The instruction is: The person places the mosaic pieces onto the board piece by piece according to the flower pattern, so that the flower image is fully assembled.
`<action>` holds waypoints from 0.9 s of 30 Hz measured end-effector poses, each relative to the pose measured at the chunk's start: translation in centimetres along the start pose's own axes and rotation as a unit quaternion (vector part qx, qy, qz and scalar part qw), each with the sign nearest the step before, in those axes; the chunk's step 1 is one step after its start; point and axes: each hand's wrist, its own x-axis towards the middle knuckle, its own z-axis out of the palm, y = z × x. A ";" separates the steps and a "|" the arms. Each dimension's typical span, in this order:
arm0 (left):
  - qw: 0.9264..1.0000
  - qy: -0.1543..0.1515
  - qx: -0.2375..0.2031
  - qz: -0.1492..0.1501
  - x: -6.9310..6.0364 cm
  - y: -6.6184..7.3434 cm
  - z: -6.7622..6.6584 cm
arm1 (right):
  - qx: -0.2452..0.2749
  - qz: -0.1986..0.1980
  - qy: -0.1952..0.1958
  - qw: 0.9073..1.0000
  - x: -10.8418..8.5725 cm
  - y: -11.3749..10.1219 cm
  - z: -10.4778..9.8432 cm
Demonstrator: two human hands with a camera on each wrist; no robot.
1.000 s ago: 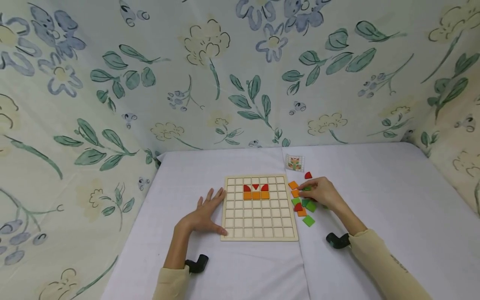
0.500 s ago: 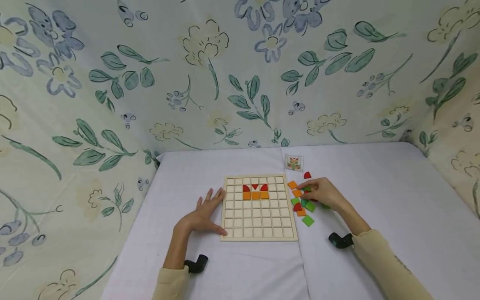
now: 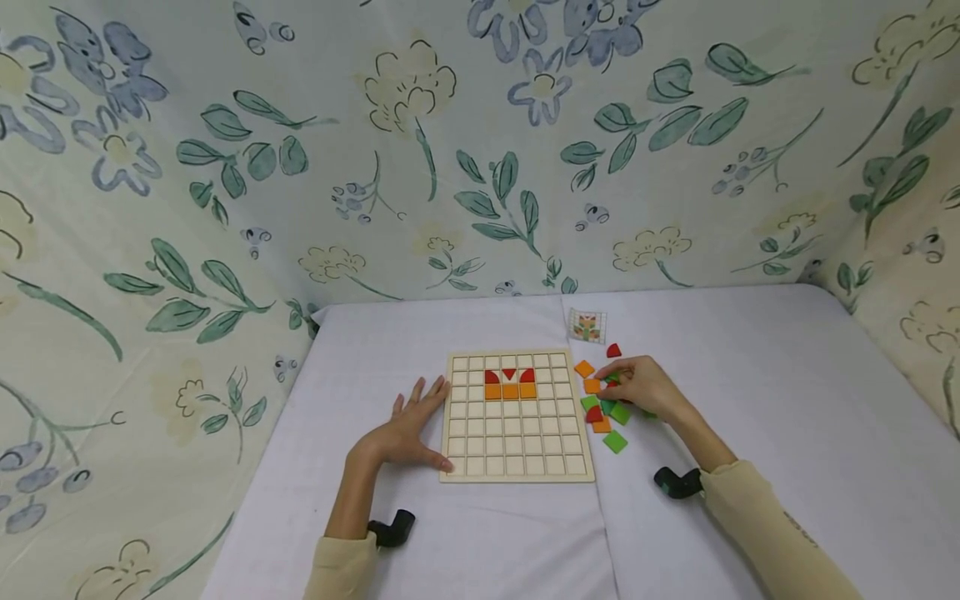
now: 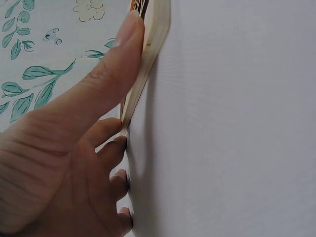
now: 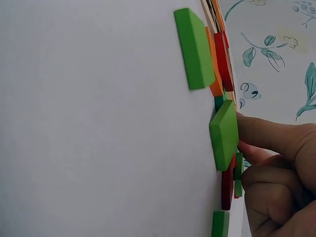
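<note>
My left hand (image 3: pixel 405 429) lies spread along the left side of a wooden grid board (image 3: pixel 525 478). Its thumb presses on the near left corner, and the other fingertips touch the board's edge, as the left wrist view also shows. On the board, red pieces sit above a row of orange squares (image 3: pixel 511 392). To the right of the board, my right hand (image 3: pixel 647 387) pinches an orange square tile (image 3: pixel 592 386) between thumb and index finger. That tile is hidden in the right wrist view, where a green tile (image 5: pixel 224 136) stands before the thumb.
Loose tiles surround the right hand: green squares (image 3: pixel 616 442), an orange tile (image 3: pixel 584 368), a red quarter-round piece (image 3: pixel 594 414) and another red piece (image 3: pixel 614 350). A small pattern card (image 3: pixel 587 326) lies beyond them on the white cloth (image 3: pixel 517 542). A floral curtain hangs behind.
The orange tile at the right fingertips has turned so its sides lie squarer to the board. The right hand has shifted only slightly; the left hand stays on the board.
</note>
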 end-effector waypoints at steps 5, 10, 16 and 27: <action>1.000 0.002 -0.003 -0.001 0.0 0.0 0.0 | -0.015 -0.014 0.006 1.000 0.0 -0.1 0.0; 1.000 0.000 -0.003 0.000 0.0 0.1 -0.1 | -0.013 -0.019 0.022 0.999 -0.5 -1.0 0.2; 1.000 0.000 -0.005 -0.003 -0.1 0.1 -0.1 | 0.010 -0.034 0.012 0.999 -1.1 -3.2 1.9; 1.000 0.004 -0.004 0.002 0.0 0.1 -0.1 | 0.027 -0.086 -0.023 0.996 -0.8 -7.0 6.8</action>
